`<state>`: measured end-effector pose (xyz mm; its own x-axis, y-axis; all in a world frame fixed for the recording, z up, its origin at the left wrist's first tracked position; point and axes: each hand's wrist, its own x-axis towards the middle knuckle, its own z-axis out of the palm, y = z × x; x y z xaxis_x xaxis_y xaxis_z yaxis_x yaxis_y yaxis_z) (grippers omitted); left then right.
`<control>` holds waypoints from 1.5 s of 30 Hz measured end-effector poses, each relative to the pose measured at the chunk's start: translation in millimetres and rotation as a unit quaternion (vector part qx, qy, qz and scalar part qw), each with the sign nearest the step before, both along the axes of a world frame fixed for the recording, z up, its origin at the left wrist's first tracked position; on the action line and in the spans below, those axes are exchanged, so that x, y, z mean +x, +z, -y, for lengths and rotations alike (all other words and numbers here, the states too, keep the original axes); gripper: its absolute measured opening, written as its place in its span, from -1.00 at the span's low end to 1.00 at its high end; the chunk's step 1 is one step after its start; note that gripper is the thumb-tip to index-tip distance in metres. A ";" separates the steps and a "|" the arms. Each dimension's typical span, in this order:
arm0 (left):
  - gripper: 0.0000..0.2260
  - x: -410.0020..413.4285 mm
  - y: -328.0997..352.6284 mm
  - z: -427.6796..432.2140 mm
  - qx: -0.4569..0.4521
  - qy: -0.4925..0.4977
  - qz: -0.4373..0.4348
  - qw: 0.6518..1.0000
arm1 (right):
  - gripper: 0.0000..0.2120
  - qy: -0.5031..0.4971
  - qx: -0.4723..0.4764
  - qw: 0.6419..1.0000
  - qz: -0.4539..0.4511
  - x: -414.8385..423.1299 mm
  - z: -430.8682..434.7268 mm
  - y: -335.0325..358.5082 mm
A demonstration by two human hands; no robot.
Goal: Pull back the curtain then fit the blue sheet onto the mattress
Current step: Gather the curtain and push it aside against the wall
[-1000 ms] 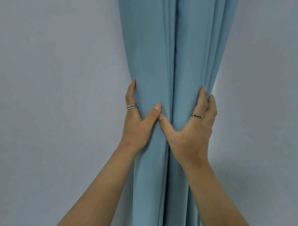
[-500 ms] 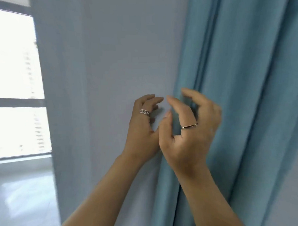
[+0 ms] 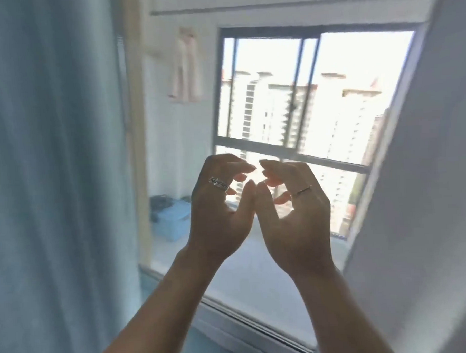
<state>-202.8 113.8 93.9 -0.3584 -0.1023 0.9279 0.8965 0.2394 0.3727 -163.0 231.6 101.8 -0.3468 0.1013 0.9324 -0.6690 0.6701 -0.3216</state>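
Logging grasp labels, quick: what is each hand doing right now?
Left hand: open, fingers loosely curled, holding nothing.
Right hand: open, fingers loosely curled, holding nothing.

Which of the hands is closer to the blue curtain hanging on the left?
Left. The left hand sits right of the blue curtain, not touching it; the right hand is beyond it, farther right.
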 end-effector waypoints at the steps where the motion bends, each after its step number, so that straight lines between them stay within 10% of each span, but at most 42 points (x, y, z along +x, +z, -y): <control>1: -0.86 -5.0 -3.0 19.7 -0.004 0.040 0.002 0.999 | -0.74 0.022 0.003 1.000 0.004 -13.5 14.8 -3.7; 13: -0.51 -8.4 -18.3 157.2 0.011 0.446 0.038 0.894 | -0.40 0.342 -0.086 0.912 0.209 -112.0 146.4 -18.0; 17: -0.20 -4.1 -29.0 184.3 0.083 0.333 0.188 0.920 | -0.12 0.395 -0.047 0.887 0.234 -114.9 178.3 -29.6; 23: -0.74 -34.0 -55.0 221.0 -0.028 0.355 0.271 0.894 | 0.18 0.355 -0.041 0.901 0.246 -126.7 223.8 -25.8; 28: -0.61 -60.8 -66.2 251.8 -0.076 0.399 0.248 0.880 | 0.22 0.320 -0.065 0.912 0.250 -159.2 255.7 -21.8; 33: -0.66 -97.8 -54.5 297.3 0.035 0.162 0.231 0.959 | 0.34 0.322 -0.065 0.912 0.247 -186.6 309.2 -11.8; 37: -0.32 -126.1 -54.2 326.7 0.121 0.018 0.186 0.975 | 0.33 0.372 -0.064 0.883 0.279 -206.3 357.8 -12.1; 43: -0.59 -144.0 -61.5 409.6 0.007 0.334 0.156 0.930 | 0.22 0.322 -0.105 0.902 0.268 -232.5 433.8 -16.0; 45: -0.62 -151.1 -59.2 430.3 0.045 0.237 0.240 0.940 | 0.20 0.304 -0.112 0.908 0.266 -243.0 448.5 -14.3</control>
<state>-354.0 -316.4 34.8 -0.6280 -0.4263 0.6511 0.4203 0.5182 0.7448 -406.0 -216.9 87.4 -0.7976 -0.0933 0.5959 -0.6031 0.1079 -0.7904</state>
